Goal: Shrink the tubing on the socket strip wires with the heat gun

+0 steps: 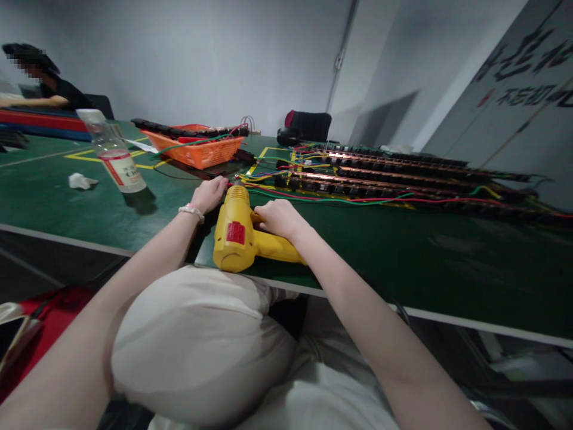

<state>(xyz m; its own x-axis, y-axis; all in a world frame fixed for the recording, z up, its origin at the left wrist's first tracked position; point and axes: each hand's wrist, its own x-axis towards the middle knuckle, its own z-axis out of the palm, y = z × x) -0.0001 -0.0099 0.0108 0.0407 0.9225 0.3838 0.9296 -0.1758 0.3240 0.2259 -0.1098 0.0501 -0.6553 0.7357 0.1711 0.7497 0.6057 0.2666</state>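
Observation:
A yellow heat gun with a red label points away from me over the green table, its metal nozzle near a bundle of colored wires. My right hand is wrapped round its handle, fingers near the trigger. Just left of the nozzle, my left hand is closed with its fingertips at the wire ends; what they pinch is too small to make out. The wires lead to long black strips with copper-colored bars lying on the table.
An orange basket holding another black strip and wires stands beyond my left hand. A clear bottle and a crumpled tissue are at left. Another person sits far left. The table's front edge runs across before me.

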